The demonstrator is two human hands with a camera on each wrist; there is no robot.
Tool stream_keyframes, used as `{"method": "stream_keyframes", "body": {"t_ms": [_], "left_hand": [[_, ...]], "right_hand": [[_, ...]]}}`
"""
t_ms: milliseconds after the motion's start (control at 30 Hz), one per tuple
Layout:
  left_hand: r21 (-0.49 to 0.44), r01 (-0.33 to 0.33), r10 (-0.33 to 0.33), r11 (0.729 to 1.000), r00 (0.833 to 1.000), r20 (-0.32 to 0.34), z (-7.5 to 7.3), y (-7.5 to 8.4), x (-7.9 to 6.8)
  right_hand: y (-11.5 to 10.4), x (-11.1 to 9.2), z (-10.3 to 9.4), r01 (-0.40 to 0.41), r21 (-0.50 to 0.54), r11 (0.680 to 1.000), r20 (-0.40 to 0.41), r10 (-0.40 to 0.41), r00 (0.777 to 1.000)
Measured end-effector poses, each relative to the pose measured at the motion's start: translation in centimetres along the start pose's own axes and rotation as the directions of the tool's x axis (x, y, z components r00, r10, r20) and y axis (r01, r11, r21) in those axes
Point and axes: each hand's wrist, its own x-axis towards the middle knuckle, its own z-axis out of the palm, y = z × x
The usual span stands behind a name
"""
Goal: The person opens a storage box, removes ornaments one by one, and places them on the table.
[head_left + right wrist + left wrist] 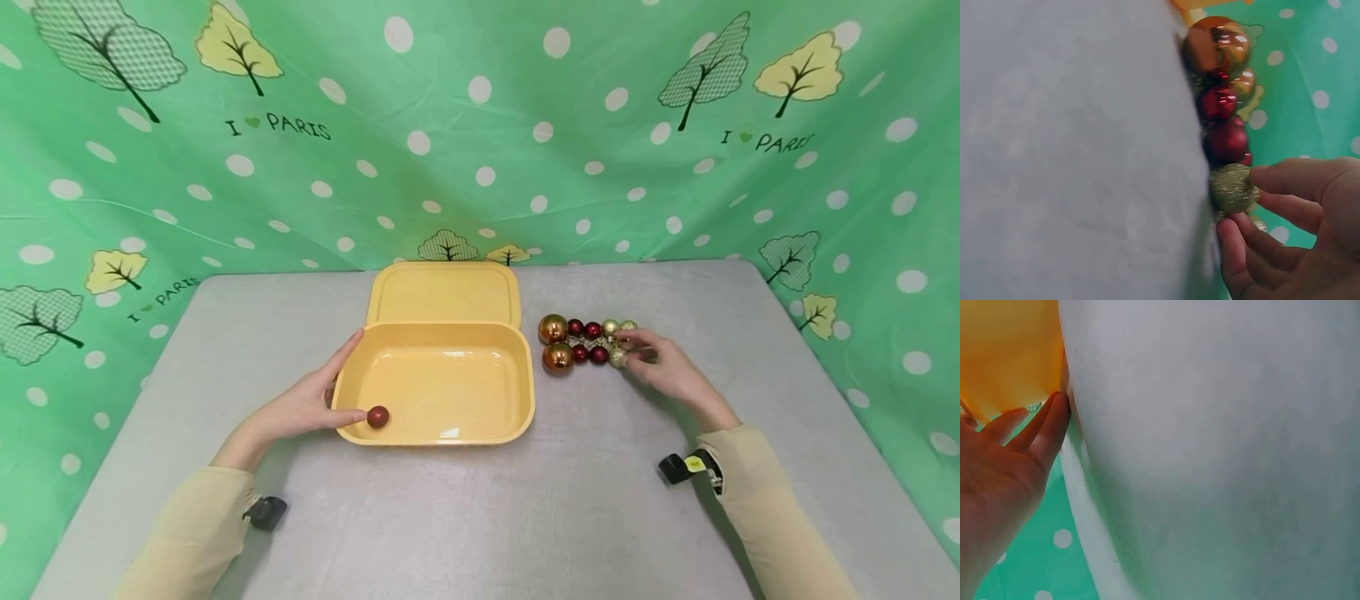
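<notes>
My left hand (303, 404) spans the left end of a yellow plastic box (525, 400), thumb along the front corner and straight fingers against its side. The left wrist view shows those fingertips on the box wall (1010, 356). At the thumb's tip, inside the box, sits a small dark red ball ornament (378, 417). To the right of the box, my right hand (667, 367) pinches a gold glitter ball ornament (1234, 187) between thumb and fingers. That ball is at the right end of the front row of ornaments; the hand partly covers the gold ones behind.
Two rows of ball ornaments lie right of the box: big copper ones (558, 358) at the left, small red ones (598, 355) between, gold ones (610, 327) at the right. A yellow lid (446, 292) lies behind the box. Green curtain (480, 133) hangs behind the grey table (480, 517).
</notes>
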Motion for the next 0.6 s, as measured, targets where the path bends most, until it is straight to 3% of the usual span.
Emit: {"method": "stream_keyframes", "body": {"t_ms": [133, 333, 600], "left_hand": [[-0.008, -0.003, 0.003, 1.000, 1.000, 0.002, 0.0, 0.0, 0.0], [-0.001, -0.013, 0.013, 1.000, 1.000, -0.001, 0.0, 0.0, -0.1], [0.027, 0.000, 0.000, 1.000, 1.000, -0.008, 0.1, 0.1, 0.0]], "right_hand": [[-0.2, -0.4, -0.6, 0.005, 0.069, 0.998, -0.013, -0.004, 1.000], [-1.0, -0.8, -0.6, 0.038, 0.075, 0.997, -0.057, -0.033, 0.998], [-3.5, -0.9, 1.9, 0.160, 0.096, 0.983, -0.097, -0.151, 0.984]]}}
